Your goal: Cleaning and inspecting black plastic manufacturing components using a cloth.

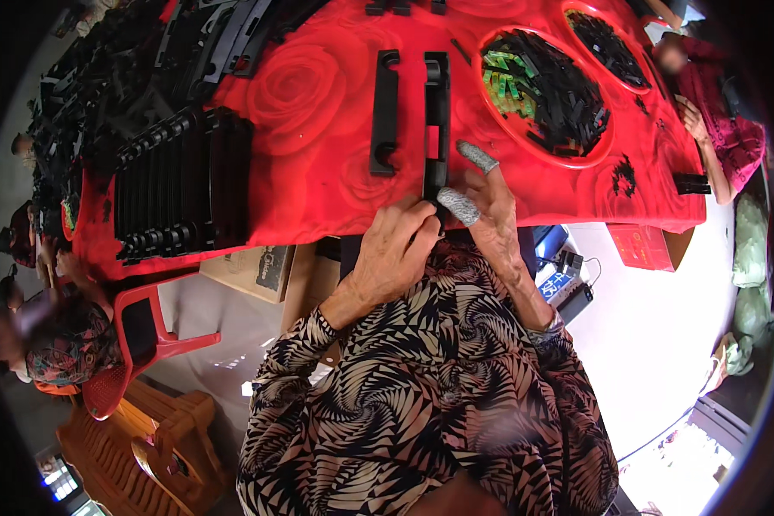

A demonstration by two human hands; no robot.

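Note:
A long black plastic bar lies lengthwise on the red rose-patterned tablecloth. Its near end rests at the table's front edge. My left hand pinches that near end with bent fingers. My right hand touches the same end from the right, with grey fabric cots on two raised fingertips. A second, similar black bar lies parallel just to the left, untouched.
A red tray of small black and green parts sits to the right, another red tray beyond it. Stacked black plastic parts fill the left side. Other people sit at the far right and the left. A red plastic chair stands below left.

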